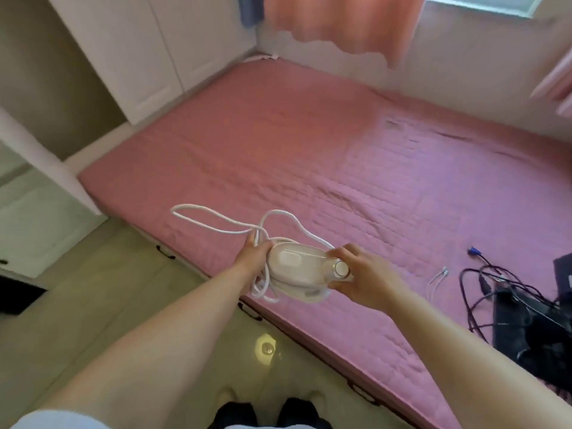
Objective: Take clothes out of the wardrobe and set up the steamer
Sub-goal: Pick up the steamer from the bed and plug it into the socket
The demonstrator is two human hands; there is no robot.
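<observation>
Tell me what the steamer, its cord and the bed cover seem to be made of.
Steamer: looks like smooth white moulded plastic with a soft sheen; its dial seems to have a metallic-looking ring.
Cord: white, flexible, holding loose loops, probably rubber or plastic sheathed.
Bed cover: pink quilted fabric, matte, with stitched lines and small wrinkles.

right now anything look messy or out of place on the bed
Yes: a tangle of dark cables sprawls over the pink bed's right edge, with a loose white cable beside it. Nothing looks damaged or spilled.
</observation>
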